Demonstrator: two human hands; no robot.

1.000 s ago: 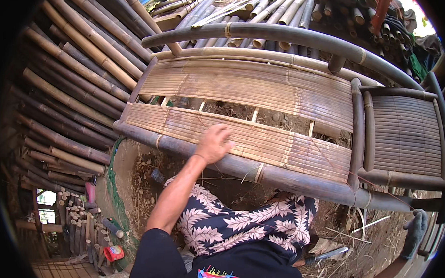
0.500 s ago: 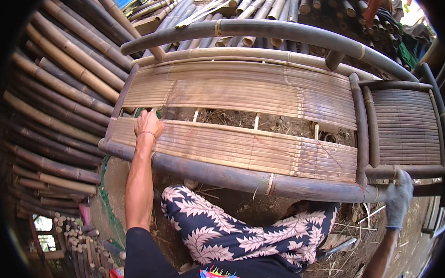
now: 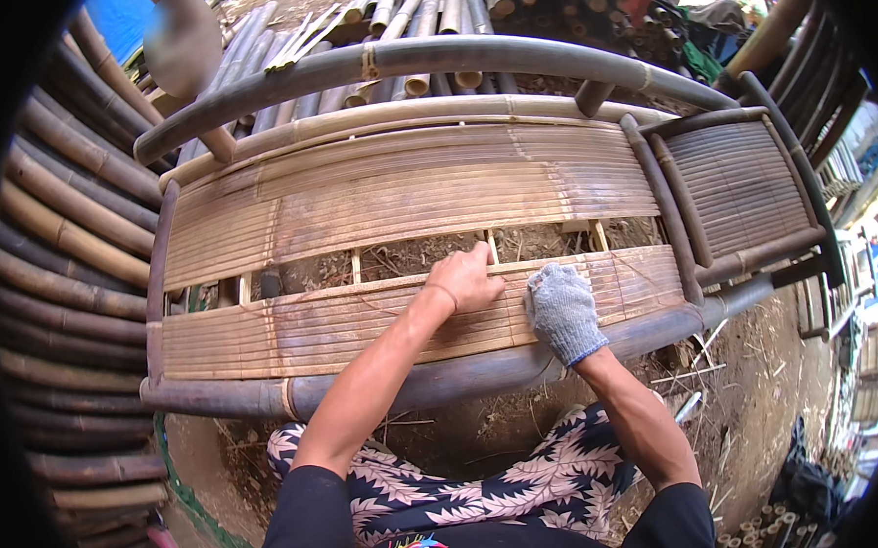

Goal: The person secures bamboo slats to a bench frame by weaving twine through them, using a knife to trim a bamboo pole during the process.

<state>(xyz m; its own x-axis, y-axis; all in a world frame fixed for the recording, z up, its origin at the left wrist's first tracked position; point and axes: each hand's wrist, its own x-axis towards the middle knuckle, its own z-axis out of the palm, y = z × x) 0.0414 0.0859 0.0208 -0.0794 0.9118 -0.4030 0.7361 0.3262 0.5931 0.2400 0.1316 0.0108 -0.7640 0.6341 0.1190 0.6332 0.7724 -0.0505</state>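
A bamboo bench lies across in front of me, its seat made of a far slat panel and a near slat panel with an open gap between them. My bare left hand has its fingers curled over the gap-side edge of the near panel, beside a pale crosspiece. Just right of it, my right hand, in a grey knit glove, is closed against the same panel; its fingertips and anything in them are hidden. The bench's thick front pole runs below both hands.
Bamboo poles are stacked along the left, and more poles lie behind the curved back rail. A small slatted section joins the bench's right end. Scraps litter the ground.
My left hand has moved right along the gap from the bench's left end. The gloved right hand has left the front right corner and come in beside it. The view has shifted right.
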